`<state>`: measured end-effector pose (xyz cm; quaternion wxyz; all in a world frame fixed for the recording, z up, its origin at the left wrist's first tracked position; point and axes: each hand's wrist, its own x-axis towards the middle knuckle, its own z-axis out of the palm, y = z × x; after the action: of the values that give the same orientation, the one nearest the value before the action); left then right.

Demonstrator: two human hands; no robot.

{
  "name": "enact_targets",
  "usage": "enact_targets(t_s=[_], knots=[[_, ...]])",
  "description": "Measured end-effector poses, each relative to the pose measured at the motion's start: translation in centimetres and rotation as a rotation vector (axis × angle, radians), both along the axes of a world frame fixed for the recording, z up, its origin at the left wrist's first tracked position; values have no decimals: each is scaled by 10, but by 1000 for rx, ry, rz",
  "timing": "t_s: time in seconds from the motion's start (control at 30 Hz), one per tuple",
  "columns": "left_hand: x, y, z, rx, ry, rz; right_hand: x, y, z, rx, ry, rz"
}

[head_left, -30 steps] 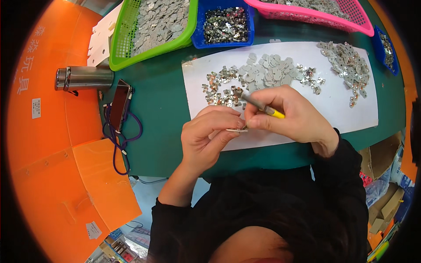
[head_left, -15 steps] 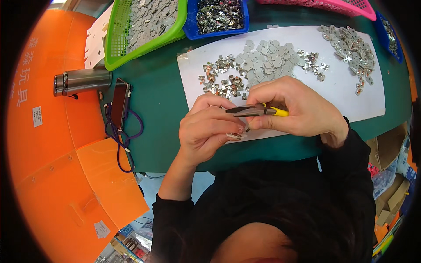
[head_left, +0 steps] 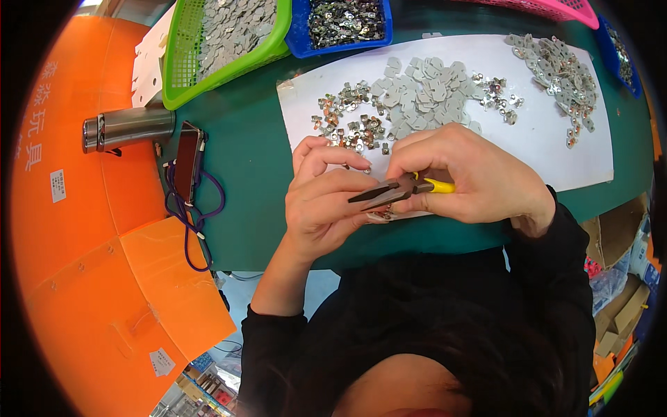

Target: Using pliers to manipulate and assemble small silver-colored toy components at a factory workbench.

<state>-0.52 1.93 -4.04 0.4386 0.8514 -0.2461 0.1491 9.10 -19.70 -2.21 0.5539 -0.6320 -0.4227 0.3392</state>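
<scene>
My right hand (head_left: 472, 174) is wrapped round a pair of pliers (head_left: 389, 193) with dark jaws and yellow grips. The jaws point left, spread a little, and lie in front of my left fingers. My left hand (head_left: 323, 201) is closed in a pinch, thumb against finger, just beneath the jaws. What it pinches is mostly hidden; only a small shiny bit shows at the fingertips. Beyond my hands, small metal clips (head_left: 354, 132) lie scattered on a white sheet (head_left: 556, 156), beside a heap of flat grey pieces (head_left: 427, 94).
More metal clips (head_left: 497, 94) and a pile of grey pieces with metal on them (head_left: 556, 76) lie rightward. A green basket (head_left: 278, 45) and blue bins (head_left: 340, 50) stand at the back. A steel flask (head_left: 132, 130) and corded phone (head_left: 187, 163) rest left on the green table.
The pliers have tilted, their tips dropping lower, and the jaws now stand apart. My left upper fingers have lifted and spread a little. My right hand has shifted slightly.
</scene>
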Motion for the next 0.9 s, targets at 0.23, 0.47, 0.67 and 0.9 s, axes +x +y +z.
enact_targets(t_s=[0.23,0.47,0.67,0.9], knots=[[-6,-1,-1,77,-88,194,-4,7,4,-39,-140,-107],[-5,-9,-18,-122,-110,324,-18,21,-11,215,-446,-462],[-9,-18,-14,-115,-133,442,-24,24,-6,233,-704,-538],[-15,-23,-13,-113,-168,469,-32,31,-9,312,-850,-660]])
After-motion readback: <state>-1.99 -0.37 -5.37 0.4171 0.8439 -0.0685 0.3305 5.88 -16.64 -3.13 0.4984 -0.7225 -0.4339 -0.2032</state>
